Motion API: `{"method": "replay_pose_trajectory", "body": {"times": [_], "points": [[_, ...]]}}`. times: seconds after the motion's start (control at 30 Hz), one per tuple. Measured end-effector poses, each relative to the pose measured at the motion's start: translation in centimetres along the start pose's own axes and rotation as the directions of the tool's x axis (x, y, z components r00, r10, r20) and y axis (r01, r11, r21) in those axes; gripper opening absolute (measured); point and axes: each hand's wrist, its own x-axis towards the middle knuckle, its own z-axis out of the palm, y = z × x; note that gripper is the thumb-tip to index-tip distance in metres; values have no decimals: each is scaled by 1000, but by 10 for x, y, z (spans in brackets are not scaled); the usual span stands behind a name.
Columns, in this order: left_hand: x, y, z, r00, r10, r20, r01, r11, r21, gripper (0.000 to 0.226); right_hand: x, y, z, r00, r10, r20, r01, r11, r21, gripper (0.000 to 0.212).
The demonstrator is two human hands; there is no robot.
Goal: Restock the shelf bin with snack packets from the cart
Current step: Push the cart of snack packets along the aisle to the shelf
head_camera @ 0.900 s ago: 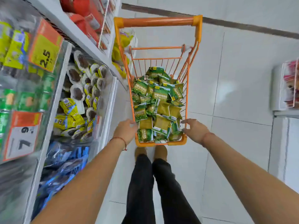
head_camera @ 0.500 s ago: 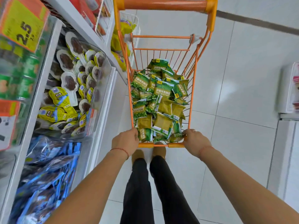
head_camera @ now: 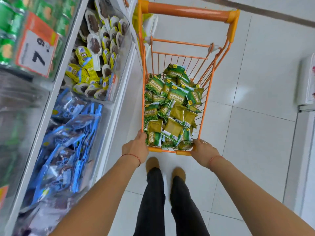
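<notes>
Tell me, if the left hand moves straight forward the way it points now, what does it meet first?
Probably the green snack packets heaped in the orange cart; the left hand already grips the cart's near rim beside them, though depth is unclear.

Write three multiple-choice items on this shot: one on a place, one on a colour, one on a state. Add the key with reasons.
1. Where do the green snack packets lie?
A. in the cart
B. on the floor
C. in the blue-packet bin

2. What colour is the cart frame?
A. silver
B. orange
C. black

3. What are the hands doing?
A. both lift packets
B. one reaches into the shelf
C. both grip the cart's near rim

Key:
1 A, the packets are heaped inside the wire basket.
2 B, handle and wires are orange.
3 C, the left hand and right hand curl round the near corners of the rim, holding no packet.
</notes>
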Motion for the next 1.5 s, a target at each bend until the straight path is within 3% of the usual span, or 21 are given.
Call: {"method": "replay_pose_trajectory", "body": {"times": [0.17,0.33,0.5,0.83,1.07,1.33,1.5], "points": [[-52,-35,49,998,-55,16,56,996,-65,45,-53,-4,62,997,-71,36,73,995,-71,48],[-118,-66,117,994,-110,12,111,991,-81,57,-104,-1,125,975,-126,185,155,976,-152,54],[-187,-99,176,986,-130,103,145,977,-155,65,-165,2,193,956,-142,256,201,954,-221,64],[-330,-187,293,979,-111,173,137,980,-143,65,-271,-15,344,937,-192,292,223,972,-78,59],[-401,-263,355,972,-79,222,110,986,-128,67,-326,-43,444,939,-151,308,193,975,-110,57],[-470,-300,418,951,-141,275,209,949,-234,68,-381,-57,521,893,-155,422,263,941,-211,55],[-500,-307,454,939,-204,276,290,902,-319,69,-406,-50,561,862,-175,475,294,937,-188,58]]}}
